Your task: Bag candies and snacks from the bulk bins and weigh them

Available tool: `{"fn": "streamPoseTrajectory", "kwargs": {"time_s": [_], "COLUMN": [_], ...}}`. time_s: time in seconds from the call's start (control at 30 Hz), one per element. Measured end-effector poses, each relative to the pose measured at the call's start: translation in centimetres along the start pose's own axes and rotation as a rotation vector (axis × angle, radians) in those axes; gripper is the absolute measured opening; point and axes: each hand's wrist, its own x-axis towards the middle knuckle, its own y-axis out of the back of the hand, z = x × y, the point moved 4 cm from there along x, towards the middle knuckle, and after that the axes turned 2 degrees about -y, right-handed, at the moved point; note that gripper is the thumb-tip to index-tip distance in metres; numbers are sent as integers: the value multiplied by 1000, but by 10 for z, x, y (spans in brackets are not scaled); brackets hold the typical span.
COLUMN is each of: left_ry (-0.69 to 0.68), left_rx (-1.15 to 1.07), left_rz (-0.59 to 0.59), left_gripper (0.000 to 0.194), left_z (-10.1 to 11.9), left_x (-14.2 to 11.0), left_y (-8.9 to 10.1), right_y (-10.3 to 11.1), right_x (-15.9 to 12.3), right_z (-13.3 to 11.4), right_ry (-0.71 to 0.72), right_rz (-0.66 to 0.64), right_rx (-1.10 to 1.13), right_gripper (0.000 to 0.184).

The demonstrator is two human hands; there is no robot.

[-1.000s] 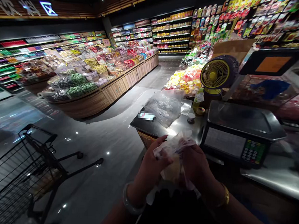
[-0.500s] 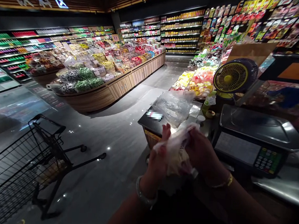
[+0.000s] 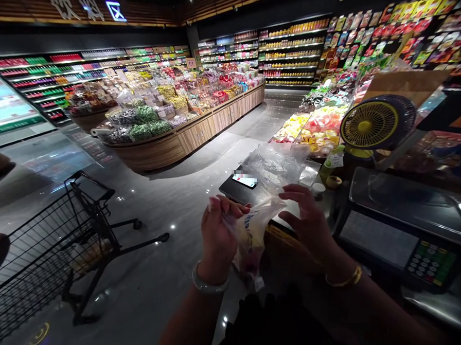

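Note:
My left hand (image 3: 216, 232) is closed on the top of a small clear plastic bag (image 3: 251, 234) with yellowish and reddish goods inside; the bag hangs below its fingers. My right hand (image 3: 308, 222) is just right of the bag, fingers stretched out and apart, fingertips close to the bag's upper edge. Both hands are in front of a dark counter (image 3: 240, 191) that carries a bigger clear bag (image 3: 272, 165).
A weighing scale (image 3: 405, 218) with a keypad stands at the right, a yellow fan (image 3: 372, 126) behind it. A black shopping cart (image 3: 52, 250) stands at the lower left on the glossy floor. Bulk-goods islands and shelves fill the back.
The right hand has let go of the small bag and opened. The left hand now holds the bag alone by its top, and the bag hangs down.

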Motion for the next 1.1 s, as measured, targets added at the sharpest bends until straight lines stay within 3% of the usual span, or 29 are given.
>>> {"fn": "streamPoseTrajectory", "kwargs": {"time_s": [0.1, 0.3, 0.4, 0.5, 0.6, 0.73, 0.8, 0.87, 1.0, 1.1], "left_ry": [3, 4, 36, 46, 29, 96, 170, 241, 330, 462], "left_rx": [31, 48, 47, 54, 4, 90, 261, 472, 747, 821], "left_rz": [-47, -34, -32, -25, 44, 68, -10, -112, -395, -656], "left_gripper": [41, 43, 44, 44, 44, 45, 39, 33, 57, 37], "left_z": [5, 11, 10, 10, 14, 15, 12, 9, 3, -3], "left_x": [4, 8, 8, 9, 16, 29, 35, 41, 52, 58], "left_y": [0, 5, 8, 14, 23, 31, 30, 29, 18, 5], "right_y": [-9, -25, -21, -14, -14, -25, -33, -42, -57, -68], "right_x": [22, 52, 60, 67, 70, 66, 62, 61, 68, 79], "right_z": [-17, -18, -7, 7, 14, 10, 3, -8, -33, -48], "right_ry": [223, 321, 324, 246, 69, -167, -217, -192, -11, 100], "right_rz": [-265, -655, -645, -661, -690, -522, -438, -436, -543, -669], "right_rx": [-222, -442, -510, -508, -298, 64, 123, 114, -33, -127], "right_gripper": [30, 29, 27, 13, 12, 18, 16, 15, 12, 16]}}
